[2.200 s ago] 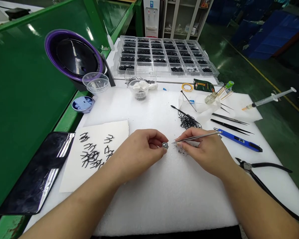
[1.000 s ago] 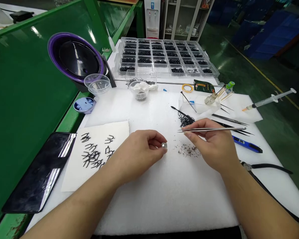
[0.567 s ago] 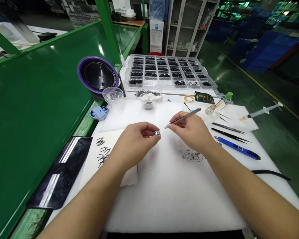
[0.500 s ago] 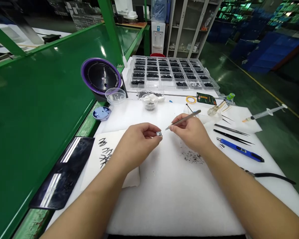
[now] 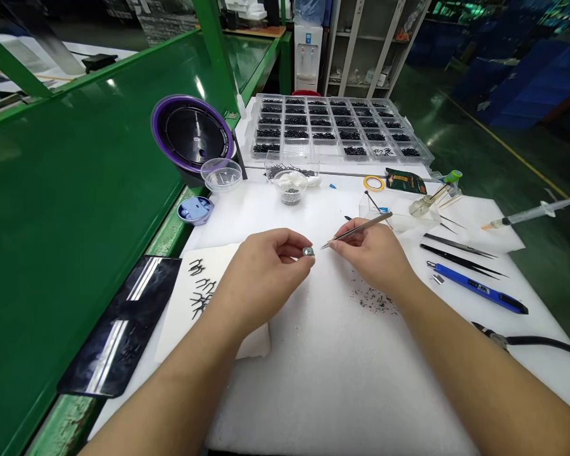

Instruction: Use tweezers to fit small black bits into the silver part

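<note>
Between thumb and fingertips my left hand [image 5: 270, 269] pinches a small silvery metal part [image 5: 308, 251], too small to name more closely. My right hand [image 5: 373, 253] is closed round slim metal tweezers [image 5: 363, 227], held like a pen. Their tips point left, a short way from the part and apart from it. Under my right hand, tiny dark bits [image 5: 375, 301] are scattered on the white mat [image 5: 313, 380]. A white cloth [image 5: 256, 342] lies beneath my left forearm, with several black forked pieces [image 5: 202, 285] on it.
At the back stands a clear compartment box [image 5: 335, 126] of black parts. Near it are a purple-rimmed bowl [image 5: 192, 136], a clear cup [image 5: 291, 190] and yellow tape [image 5: 373, 183]. To the right lie a blue pen-like tool [image 5: 477, 288], dark tweezers [image 5: 460, 261] and a syringe [image 5: 536, 212].
The view has shifted slightly, so the table things appear farther apart. My hands keep their grips, with the tweezers' tips still just right of the small part.
</note>
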The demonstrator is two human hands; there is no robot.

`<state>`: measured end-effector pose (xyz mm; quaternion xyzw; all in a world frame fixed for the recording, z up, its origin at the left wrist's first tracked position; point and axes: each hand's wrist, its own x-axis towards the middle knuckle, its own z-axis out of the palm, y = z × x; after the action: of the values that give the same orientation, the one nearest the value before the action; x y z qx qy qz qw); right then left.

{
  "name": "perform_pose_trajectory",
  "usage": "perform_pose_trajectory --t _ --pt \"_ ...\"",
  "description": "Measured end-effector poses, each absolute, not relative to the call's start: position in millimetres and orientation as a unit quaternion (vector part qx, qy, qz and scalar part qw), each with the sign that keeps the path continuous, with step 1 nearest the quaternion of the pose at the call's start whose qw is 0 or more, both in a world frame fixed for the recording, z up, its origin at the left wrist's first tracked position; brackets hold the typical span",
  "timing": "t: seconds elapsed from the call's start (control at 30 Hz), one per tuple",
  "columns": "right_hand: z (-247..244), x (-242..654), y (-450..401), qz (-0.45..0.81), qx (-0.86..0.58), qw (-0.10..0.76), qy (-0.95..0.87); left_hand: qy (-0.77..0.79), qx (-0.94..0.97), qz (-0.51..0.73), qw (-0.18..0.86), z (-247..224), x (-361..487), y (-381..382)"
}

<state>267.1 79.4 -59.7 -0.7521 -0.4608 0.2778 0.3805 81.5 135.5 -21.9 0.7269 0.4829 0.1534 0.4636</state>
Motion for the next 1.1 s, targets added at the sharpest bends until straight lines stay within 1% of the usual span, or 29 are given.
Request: perform_pose_trajectory --t 0.87,1.1 --pt "-60.7 267.9 79.0 0.280 -0.747 0.387 -0.463 0.485 0.729 0.157 0.457 -20.8 81.0 135.4" --pt "-62.5 269.2 78.7 0.284 -0.742 0.392 -0.462 0.487 0.727 0.138 0.464 -20.2 83.6 133.7"
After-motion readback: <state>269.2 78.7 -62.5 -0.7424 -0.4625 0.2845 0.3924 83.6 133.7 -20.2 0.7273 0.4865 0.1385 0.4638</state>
